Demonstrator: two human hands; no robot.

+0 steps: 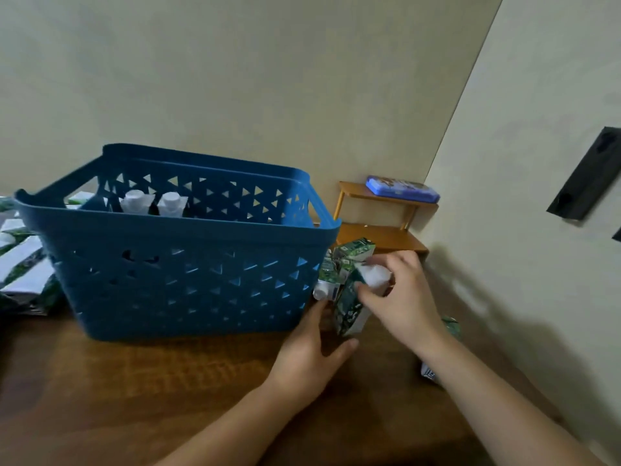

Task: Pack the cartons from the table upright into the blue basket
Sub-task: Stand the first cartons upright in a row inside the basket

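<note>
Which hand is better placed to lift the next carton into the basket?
Right. The right hand already grips the top of a carton beside the blue basket; the left hand only steadies its base.

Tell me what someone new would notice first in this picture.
The big blue basket dominates the wooden table, with two white-capped cartons standing upright inside at its left. Just right of it, the right hand grips a green carton by its top while the left hand reaches in beside it.

A home room corner, wooden table against plain cream walls, small wooden shelf far right, blue case on it
</note>
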